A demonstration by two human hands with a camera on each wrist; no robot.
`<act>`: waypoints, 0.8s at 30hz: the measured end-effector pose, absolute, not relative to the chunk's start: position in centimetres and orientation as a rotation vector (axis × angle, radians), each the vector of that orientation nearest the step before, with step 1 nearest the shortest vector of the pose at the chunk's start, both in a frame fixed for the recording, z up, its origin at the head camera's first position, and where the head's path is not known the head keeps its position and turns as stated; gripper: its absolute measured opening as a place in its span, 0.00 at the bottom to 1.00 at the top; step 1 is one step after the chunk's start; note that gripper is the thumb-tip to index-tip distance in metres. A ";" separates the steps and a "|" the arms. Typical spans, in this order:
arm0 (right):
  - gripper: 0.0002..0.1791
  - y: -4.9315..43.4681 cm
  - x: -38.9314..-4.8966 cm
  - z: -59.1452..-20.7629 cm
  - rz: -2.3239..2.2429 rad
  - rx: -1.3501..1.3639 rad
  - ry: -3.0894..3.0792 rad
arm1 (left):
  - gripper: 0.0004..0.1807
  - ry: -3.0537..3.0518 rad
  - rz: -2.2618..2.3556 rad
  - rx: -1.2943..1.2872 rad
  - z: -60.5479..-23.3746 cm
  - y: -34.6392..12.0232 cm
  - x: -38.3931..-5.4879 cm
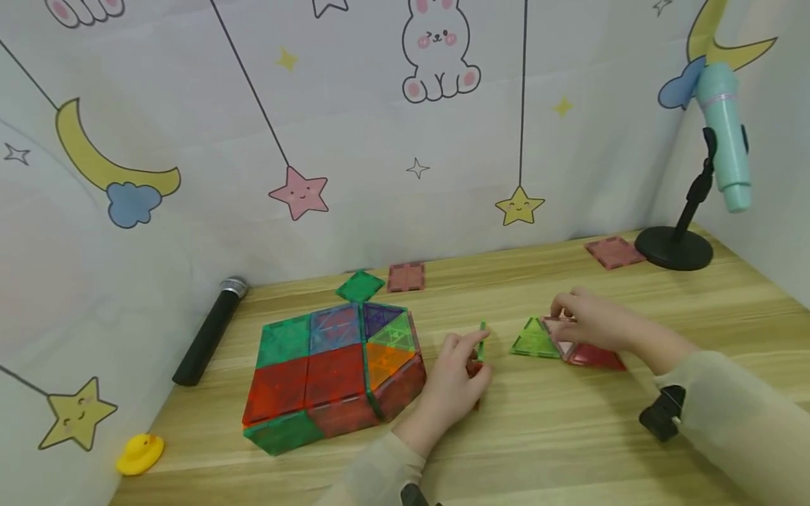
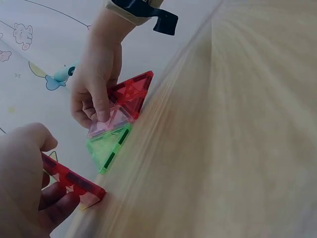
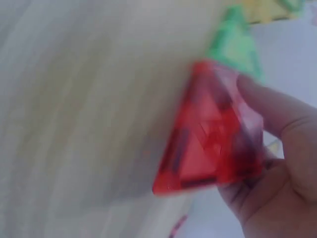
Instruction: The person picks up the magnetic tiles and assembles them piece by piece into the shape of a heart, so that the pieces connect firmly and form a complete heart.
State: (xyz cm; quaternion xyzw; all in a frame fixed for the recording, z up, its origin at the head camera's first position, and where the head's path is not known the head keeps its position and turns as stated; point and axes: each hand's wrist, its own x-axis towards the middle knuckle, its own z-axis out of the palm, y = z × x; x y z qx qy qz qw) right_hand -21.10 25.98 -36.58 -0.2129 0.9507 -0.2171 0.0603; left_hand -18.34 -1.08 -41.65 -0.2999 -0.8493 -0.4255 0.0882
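Note:
My right hand (image 1: 598,320) pinches a pale pink triangular magnetic tile (image 2: 111,121) between thumb and fingers. Along its sides sit a light green triangular tile (image 1: 533,340) and a red triangular tile (image 1: 598,357), edge to edge with it in a row. The red tile fills much of the right wrist view, blurred. In my left hand (image 1: 451,379), standing on edge near the tabletop, is a red-framed tile (image 2: 74,181); a green edge shows above it in the head view. Left of that hand stands a box of coloured magnetic tiles (image 1: 332,372) with red, green, blue, purple and orange panels.
Behind the box lie a green square tile (image 1: 359,286) and a pink square tile (image 1: 406,277); another pink tile (image 1: 614,252) is near the stand of a mint microphone (image 1: 724,133). A black microphone (image 1: 211,337) and a yellow toy duck (image 1: 140,454) lie at the left edge.

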 end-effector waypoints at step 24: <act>0.28 21.8 -17.9 -36.2 -1.187 -0.359 2.731 | 0.26 -2.535 -1.409 -0.907 -41.6 -1.0 -18.4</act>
